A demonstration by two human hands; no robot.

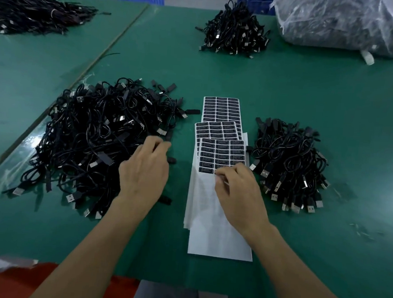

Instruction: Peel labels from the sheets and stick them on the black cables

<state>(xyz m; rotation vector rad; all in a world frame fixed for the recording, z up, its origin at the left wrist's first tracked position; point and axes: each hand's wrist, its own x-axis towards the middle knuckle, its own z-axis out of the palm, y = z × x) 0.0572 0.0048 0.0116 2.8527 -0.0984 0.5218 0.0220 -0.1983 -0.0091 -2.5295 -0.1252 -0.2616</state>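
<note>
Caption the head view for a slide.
Labelling in progress: right hand pinches a label on the nearest sheet, left hand touches the big cable pile.

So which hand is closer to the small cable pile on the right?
Right. The right hand pinches a label on the sheets, just left of the small pile; the left hand is farther off, across the sheets at the big pile.
</note>
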